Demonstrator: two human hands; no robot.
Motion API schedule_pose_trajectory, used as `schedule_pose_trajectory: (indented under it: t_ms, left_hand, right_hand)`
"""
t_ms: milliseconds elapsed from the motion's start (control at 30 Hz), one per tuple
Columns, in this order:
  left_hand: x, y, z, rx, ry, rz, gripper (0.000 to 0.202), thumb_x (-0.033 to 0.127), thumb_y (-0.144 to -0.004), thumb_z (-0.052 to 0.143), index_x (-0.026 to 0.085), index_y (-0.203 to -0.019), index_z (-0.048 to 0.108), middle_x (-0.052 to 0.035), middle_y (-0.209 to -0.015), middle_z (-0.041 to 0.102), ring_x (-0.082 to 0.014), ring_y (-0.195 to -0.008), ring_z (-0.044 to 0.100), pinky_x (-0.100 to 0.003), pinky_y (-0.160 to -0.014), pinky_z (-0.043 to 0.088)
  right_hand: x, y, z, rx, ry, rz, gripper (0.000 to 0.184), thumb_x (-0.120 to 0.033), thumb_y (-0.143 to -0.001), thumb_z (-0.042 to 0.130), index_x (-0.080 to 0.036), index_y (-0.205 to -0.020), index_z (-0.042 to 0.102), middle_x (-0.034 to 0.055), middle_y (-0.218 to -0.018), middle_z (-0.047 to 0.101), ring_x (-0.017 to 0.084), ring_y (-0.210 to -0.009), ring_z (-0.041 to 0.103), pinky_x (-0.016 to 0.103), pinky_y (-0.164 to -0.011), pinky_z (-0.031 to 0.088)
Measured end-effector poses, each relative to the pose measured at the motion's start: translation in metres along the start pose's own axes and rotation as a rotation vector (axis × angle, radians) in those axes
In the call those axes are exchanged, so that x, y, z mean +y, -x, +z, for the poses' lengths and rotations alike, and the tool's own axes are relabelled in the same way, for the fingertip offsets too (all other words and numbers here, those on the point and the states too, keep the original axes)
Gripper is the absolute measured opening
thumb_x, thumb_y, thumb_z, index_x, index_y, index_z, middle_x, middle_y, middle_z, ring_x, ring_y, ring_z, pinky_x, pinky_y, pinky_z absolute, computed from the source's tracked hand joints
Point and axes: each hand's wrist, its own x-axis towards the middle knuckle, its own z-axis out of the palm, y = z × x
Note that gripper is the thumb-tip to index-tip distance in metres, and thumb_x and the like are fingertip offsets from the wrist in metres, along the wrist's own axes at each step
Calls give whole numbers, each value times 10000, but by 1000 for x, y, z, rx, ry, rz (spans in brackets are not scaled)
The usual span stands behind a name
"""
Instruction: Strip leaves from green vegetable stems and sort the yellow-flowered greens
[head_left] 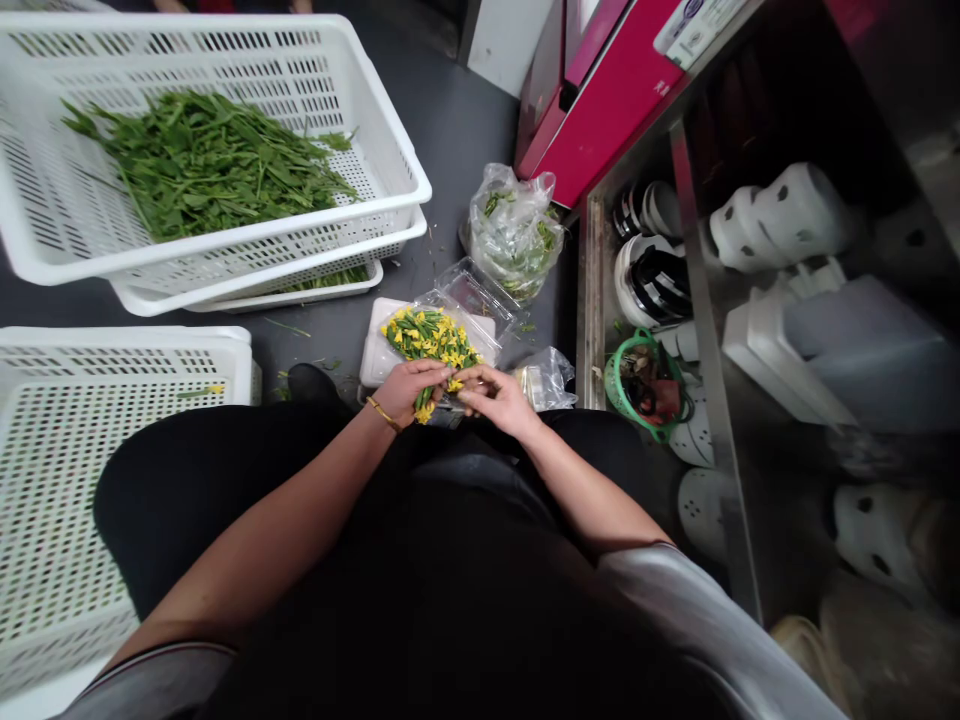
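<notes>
My left hand (409,388), with a yellow band at its wrist, is closed around a few yellow-flowered green stems (424,408); their blossoms stick out below the fingers. Close beside it, my right hand (499,397) pinches near a small yellow blossom (454,384), and the fingertips of both hands almost meet. Just beyond them a heap of yellow-flowered green stems (427,335) lies on a white foam tray (375,345). A clear plastic box (480,290) stands open by the heap. The exact grip is partly hidden by the fingers.
White baskets (416,165) hold leafy greens (225,165) at the upper left; another white basket (45,440) is beside my leg. Plastic bags (517,235) sit on the floor ahead. A metal shelf (705,300) on the right holds containers and a green basket (615,385).
</notes>
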Motion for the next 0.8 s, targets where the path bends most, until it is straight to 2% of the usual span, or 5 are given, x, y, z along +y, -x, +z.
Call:
schedule_pose_trajectory:
  t_ms: [333,433,533,633,800]
  left_hand:
    - [10,12,-2,-369,-42,-100,168,275,-563,691,144,-530,592,-38,-494,520,-102,-367,431,-201,-298,282]
    - [19,16,-7,-513,119,-8,235,337,-567,664,129,-675,640,-64,-549,553,-135,-407,475,-208,-298,275]
    - [22,13,-11,-434,104,54,349,360,-622,643,114,-870,654,-82,-635,608,-119,-388,474,-206,-303,272]
    - [17,4,-12,-220,101,60,259,320,-660,649,118,-821,639,-53,-645,601,-91,-392,471,-185,-310,271]
    - [10,-8,-13,39,148,-1,196,266,-629,674,126,-744,600,2,-590,556,-67,-403,464,-161,-325,302]
  right_hand:
    - [-13,-12,-19,-187,228,-59,246,-399,-773,565,-156,-745,582,-36,-559,547,79,-481,498,202,-505,399]
    - [0,-25,-44,-24,413,10,243,-377,-792,536,-148,-728,586,-18,-574,577,91,-487,512,212,-518,399]
    - [19,-49,-61,132,776,49,132,-255,-771,551,-147,-735,619,30,-730,657,122,-640,582,228,-630,421]
    - [36,-73,-54,26,1027,149,146,-264,-762,566,-168,-830,651,72,-892,682,173,-833,616,252,-727,432]
    - [56,-105,-29,75,1070,401,351,-427,-805,499,-131,-893,665,173,-1003,655,239,-933,617,291,-738,455]
